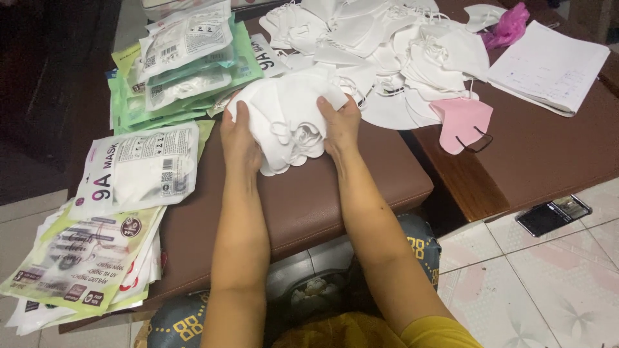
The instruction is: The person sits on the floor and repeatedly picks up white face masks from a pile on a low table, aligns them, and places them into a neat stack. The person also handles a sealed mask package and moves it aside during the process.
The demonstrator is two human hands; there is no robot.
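Two hands, left hand [238,138] and right hand [340,125], grip pressed around a stack of white masks [287,122] over the brown worktop [303,200], green-and-white flat packets [180,71] piled at left, pink mask [463,122] at right.

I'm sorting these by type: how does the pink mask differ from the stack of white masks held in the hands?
The pink mask is pink with dark ear loops; the stack of white masks is all white. The pink mask lies alone and untouched on the brown table; the stack is gripped at its sides by the left hand and right hand over the brown cushion. One is single, the other many layered together. Both are unpackaged folded face masks.
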